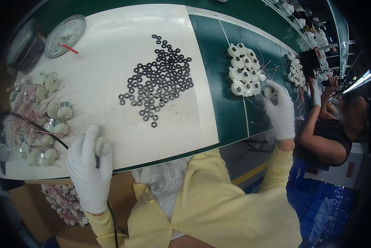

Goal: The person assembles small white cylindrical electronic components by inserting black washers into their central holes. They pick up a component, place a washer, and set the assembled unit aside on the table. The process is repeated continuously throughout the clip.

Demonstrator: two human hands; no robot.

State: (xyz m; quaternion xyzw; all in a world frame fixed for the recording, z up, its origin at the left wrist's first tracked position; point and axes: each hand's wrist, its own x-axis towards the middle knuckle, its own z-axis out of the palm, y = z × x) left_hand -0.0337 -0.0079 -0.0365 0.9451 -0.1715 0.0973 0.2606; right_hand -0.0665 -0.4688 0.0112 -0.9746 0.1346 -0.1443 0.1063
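Observation:
My right hand [280, 111], in a white glove, pinches a small round white motor [270, 91] with a dark centre at the right edge of a cluster. That cluster of white motors [246, 62], with dark rings on top and thin wires, stands on the green mat [229, 115]. Near the table's front edge, my gloved left hand [88, 165] is curled around something small, pale and dark, mostly hidden by the fingers. Between the hands, many black rings [164, 74] lie spread on the white sheet [106, 53].
Wired motors [40, 124] heap at the left, where a black cable [40, 129] passes. A round tub [26, 45] and a lid with a red stick [65, 37] are behind. Below is a carton of motors [65, 202]. A co-worker [330, 132] sits at right near another motor cluster [295, 70].

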